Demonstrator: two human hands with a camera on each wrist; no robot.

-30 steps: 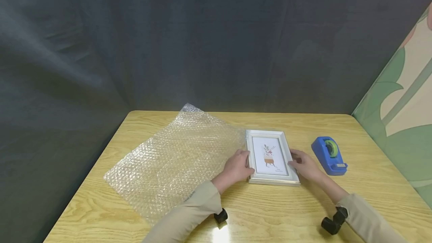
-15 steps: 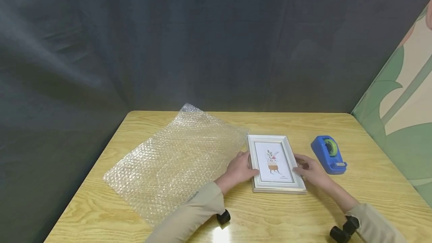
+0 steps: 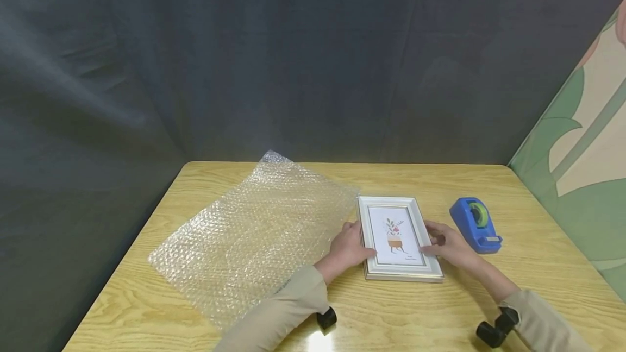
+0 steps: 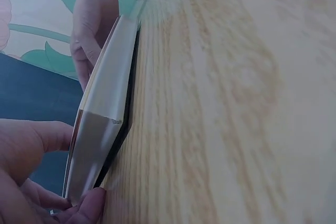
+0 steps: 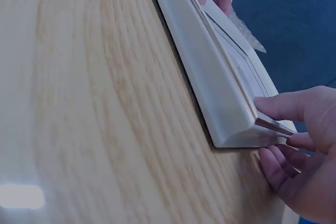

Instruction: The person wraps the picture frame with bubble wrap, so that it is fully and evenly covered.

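A white picture frame [image 3: 399, 273] with a print of a potted plant lies face up, at or just above the table; the thin dark line below it in the wrist views does not settle which. My left hand [image 3: 348, 246] grips its left side, thumb on the front, fingers by the lower edge [image 4: 90, 153]. On the opposite side, my right hand [image 3: 451, 244] pinches the frame, its thumb pressing the front border and its other fingers at the side and underside [image 5: 197, 72]. Some fingertips are hidden by the frame.
A sheet of bubble wrap [image 3: 259, 232] is spread flat left of the frame, its right corner close to the frame's upper left corner. To the right stands a blue tape dispenser [image 3: 473, 226] with a green roll. Behind the wooden table [image 3: 146, 308] hangs a dark curtain [image 3: 303, 58].
Both hands have drawn the picture frame slightly toward me and to the right, mostly in the first half second. Since then it has barely moved. The bubble wrap and tape dispenser stay in place.
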